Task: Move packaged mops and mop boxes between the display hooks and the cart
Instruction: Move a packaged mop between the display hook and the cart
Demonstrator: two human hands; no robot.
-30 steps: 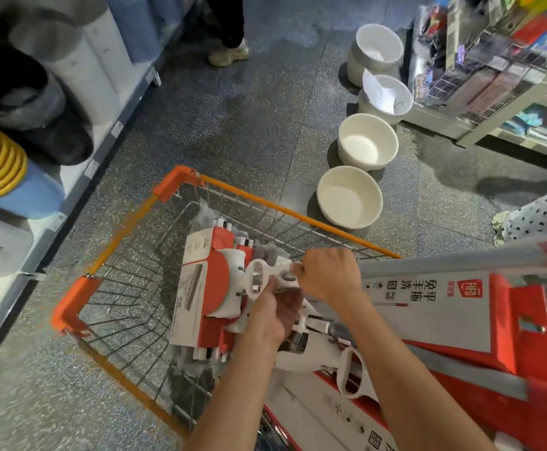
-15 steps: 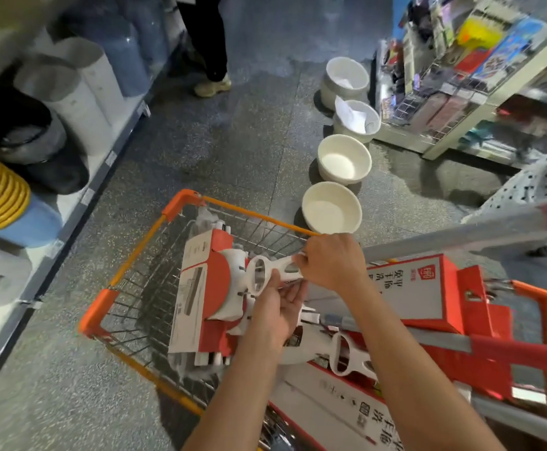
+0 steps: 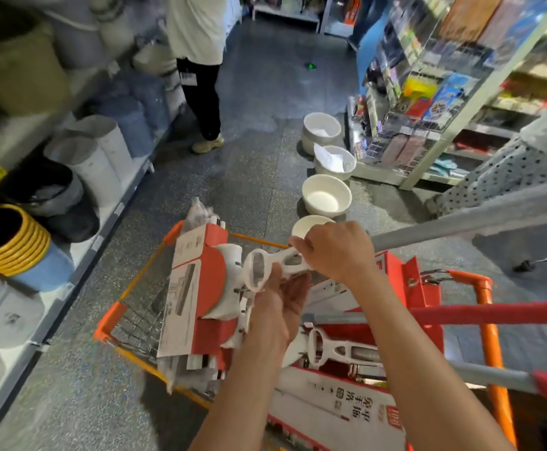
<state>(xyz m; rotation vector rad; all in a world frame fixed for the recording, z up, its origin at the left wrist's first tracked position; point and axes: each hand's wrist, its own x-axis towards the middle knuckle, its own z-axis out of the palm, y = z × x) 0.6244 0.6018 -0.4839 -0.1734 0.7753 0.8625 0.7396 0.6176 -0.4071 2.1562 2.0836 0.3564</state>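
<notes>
Centrally, a packaged mop [image 3: 200, 288] is held over the cart [image 3: 487, 307]: white head fittings, red-and-white card sleeve, grey pole running up to the right edge. Its white looped handle piece [image 3: 267, 268] is gripped by both hands. The right hand [image 3: 334, 249] is curled round the stem of that piece from above. The left hand [image 3: 280, 307] is cupped beneath it, palm up, fingers bent against the plastic and the card. The two hands are close together, nearly touching.

Below the hands, a second mop [image 3: 327, 348] with the same white loop is laid in the cart, its pole ending in a red grip at the right. Under it, mop boxes [image 3: 337, 402], white and red with printed characters, are stacked lengthwise in the basket. The cart's wire sides carry orange corners and an orange handle bar.

Beyond the cart, four white basins [image 3: 325, 193] are lined up on the speckled floor. On the left, a shelf [image 3: 80, 252] with bins and buckets is seen. On the right, a rack [image 3: 428, 109] of small packaged goods is seen. A person [image 3: 200, 60] in a pale top and dark trousers is stood up the aisle.
</notes>
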